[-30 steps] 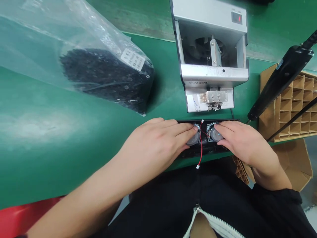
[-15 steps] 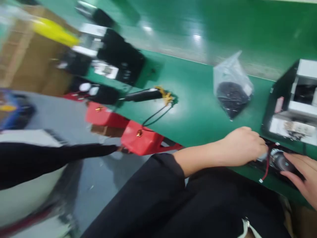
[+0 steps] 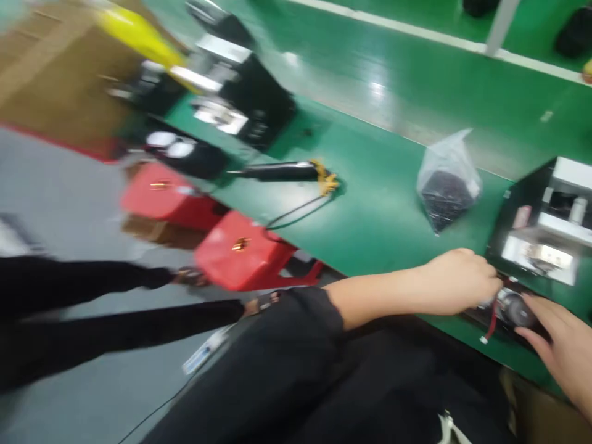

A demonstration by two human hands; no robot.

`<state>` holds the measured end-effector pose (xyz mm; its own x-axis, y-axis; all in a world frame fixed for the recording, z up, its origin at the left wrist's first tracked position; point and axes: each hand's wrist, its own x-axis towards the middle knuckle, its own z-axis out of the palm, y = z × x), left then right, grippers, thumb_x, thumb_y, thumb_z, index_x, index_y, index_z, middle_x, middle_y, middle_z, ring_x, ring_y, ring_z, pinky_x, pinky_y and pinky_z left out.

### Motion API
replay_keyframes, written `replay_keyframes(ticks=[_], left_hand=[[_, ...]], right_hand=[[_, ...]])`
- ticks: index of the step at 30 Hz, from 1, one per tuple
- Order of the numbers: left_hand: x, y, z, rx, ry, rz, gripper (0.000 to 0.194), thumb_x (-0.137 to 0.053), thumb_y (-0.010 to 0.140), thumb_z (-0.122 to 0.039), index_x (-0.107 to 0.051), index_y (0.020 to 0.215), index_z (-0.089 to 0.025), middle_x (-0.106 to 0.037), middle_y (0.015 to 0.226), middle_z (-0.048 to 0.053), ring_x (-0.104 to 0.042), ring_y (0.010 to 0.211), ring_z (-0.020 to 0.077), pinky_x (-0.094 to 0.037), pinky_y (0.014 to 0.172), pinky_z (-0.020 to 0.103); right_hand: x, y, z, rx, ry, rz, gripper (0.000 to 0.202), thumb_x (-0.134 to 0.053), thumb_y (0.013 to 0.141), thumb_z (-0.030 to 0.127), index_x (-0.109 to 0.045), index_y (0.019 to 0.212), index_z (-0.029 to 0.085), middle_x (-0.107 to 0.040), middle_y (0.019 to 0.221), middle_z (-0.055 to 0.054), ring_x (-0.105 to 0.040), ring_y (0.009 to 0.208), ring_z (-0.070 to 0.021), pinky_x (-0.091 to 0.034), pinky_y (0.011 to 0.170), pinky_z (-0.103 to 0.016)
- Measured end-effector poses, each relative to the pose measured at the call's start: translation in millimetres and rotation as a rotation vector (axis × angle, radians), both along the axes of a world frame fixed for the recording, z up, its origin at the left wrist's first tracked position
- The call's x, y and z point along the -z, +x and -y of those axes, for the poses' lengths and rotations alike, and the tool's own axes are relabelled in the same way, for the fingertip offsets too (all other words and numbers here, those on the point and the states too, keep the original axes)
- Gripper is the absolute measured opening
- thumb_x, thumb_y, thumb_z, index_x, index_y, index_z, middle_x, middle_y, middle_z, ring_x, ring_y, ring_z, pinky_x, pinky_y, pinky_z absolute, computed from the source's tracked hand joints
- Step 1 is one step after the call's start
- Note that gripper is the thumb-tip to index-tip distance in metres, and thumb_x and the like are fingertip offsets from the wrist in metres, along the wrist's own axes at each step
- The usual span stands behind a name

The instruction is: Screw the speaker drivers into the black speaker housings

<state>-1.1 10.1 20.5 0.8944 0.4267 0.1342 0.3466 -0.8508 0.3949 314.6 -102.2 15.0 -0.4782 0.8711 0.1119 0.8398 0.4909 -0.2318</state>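
My left hand (image 3: 465,280) is closed at the left part of a long dark housing (image 3: 474,316) along the bench's near edge. Whatever sits inside its curled fingers is hidden. Thumb and fingers of my right hand (image 3: 562,345) close around a round dark part with a silvery rim (image 3: 518,310), on or just above the housing. Between the hands, a red and black wire (image 3: 492,324) hangs toward me, ending in a small white connector (image 3: 483,340).
A clear bag of black pieces (image 3: 446,191) lies beyond my left hand. A black-and-white machine (image 3: 531,228) stands at right. A corded black screwdriver (image 3: 282,171) lies across the green bench (image 3: 370,216). Red stools (image 3: 240,246) and a person's legs (image 3: 139,333) are at left.
The view has shifted, and more of the walking person's legs shows at left. Both hands stay at the housing, with the right hand still around the round part.
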Motion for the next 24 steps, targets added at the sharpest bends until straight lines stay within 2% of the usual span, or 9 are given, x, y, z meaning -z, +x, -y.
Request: replay_keyframes(ticks=[2, 4, 6, 7, 10, 16, 19, 24], left_hand=[[1.7, -5.0, 2.0, -0.011, 0.006, 0.073, 0.002, -0.084, 0.116, -0.018, -0.085, 0.115, -0.020, -0.090, 0.106, 0.006, -0.084, 0.096, 0.0234, -0.056, 0.084, 0.040], [10.5, -10.8, 0.3, -0.019, -0.012, 0.151, 0.005, -0.081, 0.114, -0.014, -0.084, 0.112, -0.017, -0.090, 0.105, 0.010, -0.083, 0.094, 0.0282, -0.055, 0.084, 0.044], [24.2, -15.8, -4.4, -0.009, -0.038, 0.205, 0.012, -0.073, 0.115, -0.013, -0.084, 0.117, -0.017, -0.092, 0.113, 0.014, -0.083, 0.093, 0.0310, -0.054, 0.082, 0.046], [30.6, -17.8, -6.3, -0.003, -0.032, 0.189, 0.018, -0.068, 0.118, -0.017, -0.085, 0.125, -0.019, -0.094, 0.121, 0.013, -0.084, 0.097, 0.0315, -0.056, 0.083, 0.047], [39.6, -23.8, -6.8, -0.045, -0.056, 0.193, 0.027, -0.061, 0.125, -0.028, -0.085, 0.135, -0.024, -0.095, 0.131, 0.013, -0.085, 0.101, 0.0335, -0.056, 0.085, 0.049], [27.0, -34.0, -4.0, -0.035, -0.134, 0.115, 0.034, -0.055, 0.131, -0.034, -0.086, 0.142, -0.027, -0.096, 0.135, 0.008, -0.086, 0.108, 0.0342, -0.060, 0.087, 0.050], [24.5, -36.3, -3.7, -0.042, -0.129, 0.102, 0.036, -0.052, 0.133, -0.036, -0.085, 0.145, -0.028, -0.096, 0.138, 0.007, -0.087, 0.111, 0.0334, -0.060, 0.087, 0.050], [22.5, -36.8, -3.1, -0.009, -0.088, 0.060, 0.034, -0.054, 0.133, -0.032, -0.083, 0.148, -0.025, -0.095, 0.143, 0.009, -0.089, 0.110, 0.0316, -0.061, 0.084, 0.050]], right_hand=[[-21.9, -23.8, -2.9, 0.025, -0.065, 0.061, 0.033, -0.062, 0.119, 0.026, -0.084, 0.140, 0.015, -0.097, 0.127, -0.026, -0.097, 0.105, -0.0418, -0.083, 0.095, -0.059], [-32.7, -37.1, -8.7, 0.094, -0.150, 0.147, 0.034, -0.067, 0.117, 0.020, -0.084, 0.147, 0.016, -0.096, 0.140, -0.023, -0.096, 0.120, -0.0371, -0.082, 0.110, -0.055], [-35.3, -40.0, -13.7, 0.144, -0.249, 0.205, 0.041, -0.077, 0.116, 0.021, -0.082, 0.157, 0.020, -0.094, 0.151, -0.017, -0.094, 0.132, -0.0336, -0.079, 0.120, -0.053], [-35.6, -39.7, -14.9, 0.166, -0.291, 0.221, 0.043, -0.079, 0.116, 0.022, -0.082, 0.159, 0.021, -0.093, 0.155, -0.016, -0.092, 0.135, -0.0326, -0.078, 0.122, -0.053], [-38.1, -41.2, -13.5, 0.194, -0.373, 0.224, 0.046, -0.076, 0.120, 0.026, -0.079, 0.165, 0.019, -0.090, 0.160, -0.018, -0.089, 0.141, -0.0322, -0.076, 0.128, -0.055], [-48.0, -50.2, -7.4, 0.166, -0.413, 0.198, 0.048, -0.060, 0.127, 0.028, -0.074, 0.170, 0.013, -0.087, 0.161, -0.024, -0.087, 0.137, -0.0340, -0.076, 0.126, -0.060], [-51.4, -51.7, -8.3, 0.146, -0.416, 0.198, 0.048, -0.058, 0.128, 0.028, -0.075, 0.169, 0.010, -0.088, 0.158, -0.024, -0.087, 0.134, -0.0349, -0.078, 0.120, -0.057], [-55.0, -55.0, -14.9, 0.074, -0.412, 0.261, 0.047, -0.057, 0.126, 0.017, -0.075, 0.168, 0.008, -0.089, 0.157, -0.023, -0.089, 0.130, -0.0336, -0.080, 0.113, -0.051]])
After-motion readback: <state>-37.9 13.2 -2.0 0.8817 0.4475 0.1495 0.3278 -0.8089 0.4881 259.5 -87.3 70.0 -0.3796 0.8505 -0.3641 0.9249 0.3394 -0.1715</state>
